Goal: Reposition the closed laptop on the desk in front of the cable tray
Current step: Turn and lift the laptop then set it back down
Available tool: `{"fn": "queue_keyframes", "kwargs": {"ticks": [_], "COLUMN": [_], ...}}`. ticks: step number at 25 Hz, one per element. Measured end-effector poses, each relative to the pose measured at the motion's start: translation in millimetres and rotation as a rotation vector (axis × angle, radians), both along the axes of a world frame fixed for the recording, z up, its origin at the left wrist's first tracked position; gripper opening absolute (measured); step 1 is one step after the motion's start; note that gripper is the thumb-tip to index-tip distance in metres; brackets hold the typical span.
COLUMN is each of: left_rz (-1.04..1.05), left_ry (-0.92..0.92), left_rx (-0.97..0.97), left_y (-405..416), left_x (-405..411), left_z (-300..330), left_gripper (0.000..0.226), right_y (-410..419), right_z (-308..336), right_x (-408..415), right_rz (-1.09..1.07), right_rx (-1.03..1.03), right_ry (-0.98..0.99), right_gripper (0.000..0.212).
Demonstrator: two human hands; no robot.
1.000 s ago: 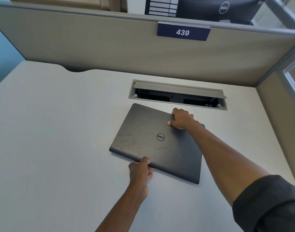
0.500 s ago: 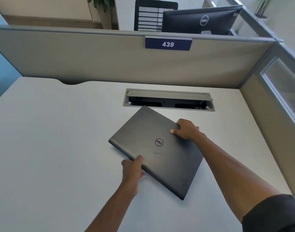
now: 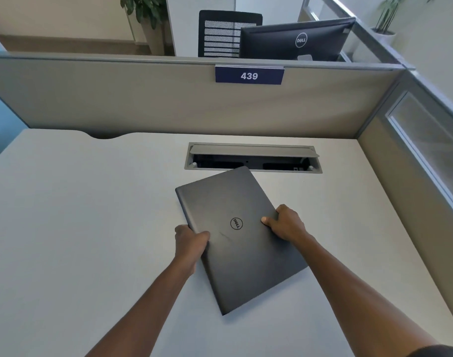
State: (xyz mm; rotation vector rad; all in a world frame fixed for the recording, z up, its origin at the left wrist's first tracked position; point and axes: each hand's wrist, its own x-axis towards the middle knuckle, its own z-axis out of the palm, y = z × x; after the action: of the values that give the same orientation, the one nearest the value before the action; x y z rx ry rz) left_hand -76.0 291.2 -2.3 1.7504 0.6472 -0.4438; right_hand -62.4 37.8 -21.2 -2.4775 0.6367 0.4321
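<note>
Two Dell logos are readable, one on the closed laptop (image 3: 235, 235) lid, one on the monitor (image 3: 297, 39) beyond the partition, whose blue plate (image 3: 249, 75) reads 439. The left hand (image 3: 190, 244) and right hand (image 3: 287, 224) clamp opposite long edges of the laptop, which sits skewed on the desk (image 3: 78, 228), its far corner overlapping the cable tray (image 3: 251, 150).
</note>
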Motion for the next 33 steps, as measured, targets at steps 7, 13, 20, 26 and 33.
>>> {"fn": "queue_keyframes", "kwargs": {"ticks": [7,13,20,26,33], "left_rz": [-0.179,-0.29,-0.407,-0.505,-0.623], "left_ry": [-0.069,-0.13,-0.156,-0.194,-0.214], "left_rx": [0.232,0.37,0.444,0.497,0.53], "left_y": [5,-5,-22,-40,-57], "left_x": [40,71,100,127,146], "left_z": [0,-1,-11,-12,-10], "left_gripper": [0.049,0.044,0.042,0.043,0.02], "right_y": [17,35,47,57,86], "right_z": [-5,-17,-26,-31,-32], "right_x": [-27,-46,-56,-60,-65], "right_rz": [-0.145,-0.293,-0.411,-0.48,-0.598], "right_rx": [0.075,0.127,0.165,0.247,0.412], "right_ry": [-0.011,0.003,-0.006,-0.013,0.012], "right_gripper": [0.051,0.051,0.049,0.043,0.031]}}
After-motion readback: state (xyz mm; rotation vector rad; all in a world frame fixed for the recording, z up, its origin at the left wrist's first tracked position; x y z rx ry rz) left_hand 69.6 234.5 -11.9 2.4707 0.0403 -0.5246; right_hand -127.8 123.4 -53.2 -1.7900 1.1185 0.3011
